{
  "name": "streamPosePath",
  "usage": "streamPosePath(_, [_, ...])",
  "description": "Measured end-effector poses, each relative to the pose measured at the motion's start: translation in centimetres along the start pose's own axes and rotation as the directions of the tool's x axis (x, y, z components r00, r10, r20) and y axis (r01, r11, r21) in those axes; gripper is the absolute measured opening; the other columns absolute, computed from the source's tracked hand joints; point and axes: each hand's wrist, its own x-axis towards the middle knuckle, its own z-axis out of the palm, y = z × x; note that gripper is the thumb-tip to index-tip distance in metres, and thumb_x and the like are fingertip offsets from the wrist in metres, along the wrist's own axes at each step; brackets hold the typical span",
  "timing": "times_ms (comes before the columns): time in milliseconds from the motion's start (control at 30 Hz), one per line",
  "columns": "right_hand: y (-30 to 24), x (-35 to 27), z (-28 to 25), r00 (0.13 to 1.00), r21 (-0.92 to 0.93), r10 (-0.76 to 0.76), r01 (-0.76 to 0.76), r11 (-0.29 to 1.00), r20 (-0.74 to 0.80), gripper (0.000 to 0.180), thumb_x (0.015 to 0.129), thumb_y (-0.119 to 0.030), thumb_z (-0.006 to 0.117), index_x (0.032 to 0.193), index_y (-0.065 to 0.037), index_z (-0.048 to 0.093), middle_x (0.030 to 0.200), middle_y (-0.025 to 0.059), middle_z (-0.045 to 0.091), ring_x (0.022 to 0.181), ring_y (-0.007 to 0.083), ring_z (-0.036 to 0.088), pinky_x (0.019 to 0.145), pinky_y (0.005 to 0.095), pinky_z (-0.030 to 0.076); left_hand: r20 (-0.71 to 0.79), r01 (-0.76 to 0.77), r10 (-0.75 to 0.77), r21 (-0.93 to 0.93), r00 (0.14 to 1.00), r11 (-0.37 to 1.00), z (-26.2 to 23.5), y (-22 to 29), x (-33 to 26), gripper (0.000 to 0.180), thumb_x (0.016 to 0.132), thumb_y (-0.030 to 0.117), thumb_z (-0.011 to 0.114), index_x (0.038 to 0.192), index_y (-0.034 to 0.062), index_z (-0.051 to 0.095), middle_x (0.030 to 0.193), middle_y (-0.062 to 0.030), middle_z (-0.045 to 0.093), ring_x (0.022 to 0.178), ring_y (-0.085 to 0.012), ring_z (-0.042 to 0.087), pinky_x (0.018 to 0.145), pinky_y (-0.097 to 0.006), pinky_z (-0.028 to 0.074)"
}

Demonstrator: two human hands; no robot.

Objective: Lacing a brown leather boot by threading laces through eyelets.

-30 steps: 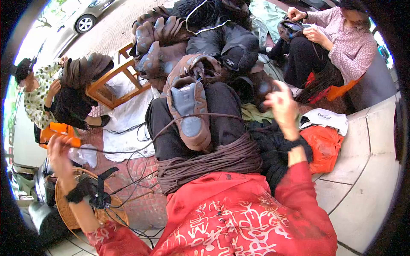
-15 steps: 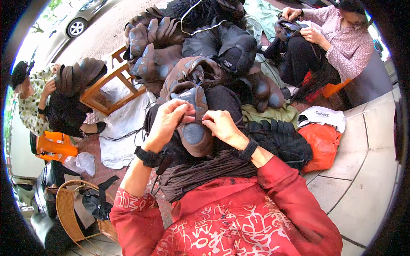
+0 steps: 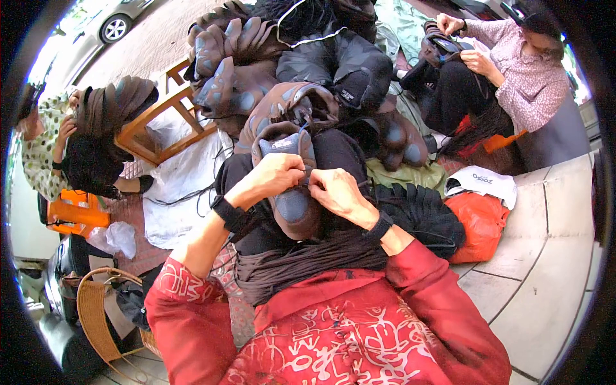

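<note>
Left hand (image 3: 274,176): I have it over the shoe's lacing, the grip narrow, fingertips pinched; what lies between them is too small on my feed to tell.
Right hand (image 3: 338,194): just beside the left, its grip also narrow, fingertips bent together at the shoe's edge; I can't make out what they pinch.
Brown shoe (image 3: 292,206): between the dark-trousered thighs (image 3: 343,154) and under both hands, blue-grey toe pointing toward the red top (image 3: 340,327).
Brown laces (image 3: 308,268): a thick bundle across the lap, near the toe.
Shoe pile (image 3: 234,93): beyond the knees, brown ones beside black.
Right side: I see a row of black shoe parts (image 3: 417,221) beside an orange-red bag (image 3: 476,228).
Co-worker (image 3: 529,96): seated at upper right, both hands on a dark shoe (image 3: 441,48).
</note>
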Motion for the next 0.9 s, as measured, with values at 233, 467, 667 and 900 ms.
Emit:
streamPosePath(233, [-0.1,0.3,0.6,0.997,-0.007,0.074,-0.074,0.997,0.035,0.013,0.071,-0.014,0.056,0.069,-0.002,0.06,0.07,0.0193,0.061,0.067,0.0363,0.06,0.061,0.0423,0.049,0.035,-0.057,0.061,-0.121,0.998,0.991,0.5,-1.4,0.1,0.012,0.085,0.012,0.053,0.083,0.0008,0.056,0.07,-0.0007,0.055,0.065,-0.0082,0.051,0.06,-0.024,0.043])
streamPosePath(467, [1.1,0.9,0.1,0.937,0.251,0.248,-0.309,0.917,0.247,0.019,0.066,-0.019,0.063,0.071,-0.001,0.063,0.07,0.0173,0.063,0.067,0.0286,0.063,0.063,0.0349,0.049,0.098,-0.012,0.046,-0.324,0.994,0.946,0.5,-2.1,-0.1,0.013,0.088,0.015,0.051,0.088,0.0027,0.056,0.075,0.0017,0.056,0.069,-0.0067,0.05,0.065,-0.022,0.042])
streamPosePath(667, [1.2,0.6,0.9,0.989,0.146,0.116,-0.128,0.981,0.093,0.017,0.067,-0.018,0.062,0.071,-0.002,0.065,0.068,0.0157,0.063,0.064,0.0255,0.063,0.06,0.0335,0.049,0.082,-0.029,0.067,-0.401,0.994,0.916,0.7,-2.0,-0.2,0.012,0.089,0.016,0.05,0.089,0.0043,0.056,0.075,0.0016,0.056,0.07,-0.0065,0.051,0.067,-0.021,0.043])
streamPosePath(900, [1.0,0.7,0.0,0.976,0.167,0.121,-0.152,0.974,0.182,0.018,0.067,-0.017,0.061,0.074,-0.001,0.065,0.067,0.0137,0.063,0.064,0.0245,0.063,0.062,0.0335,0.049,0.102,0.055,-0.015,-0.398,0.995,0.916,0.5,-1.8,-0.1,0.013,0.09,0.017,0.05,0.089,0.005,0.055,0.076,0.002,0.056,0.072,-0.0061,0.053,0.067,-0.021,0.043])
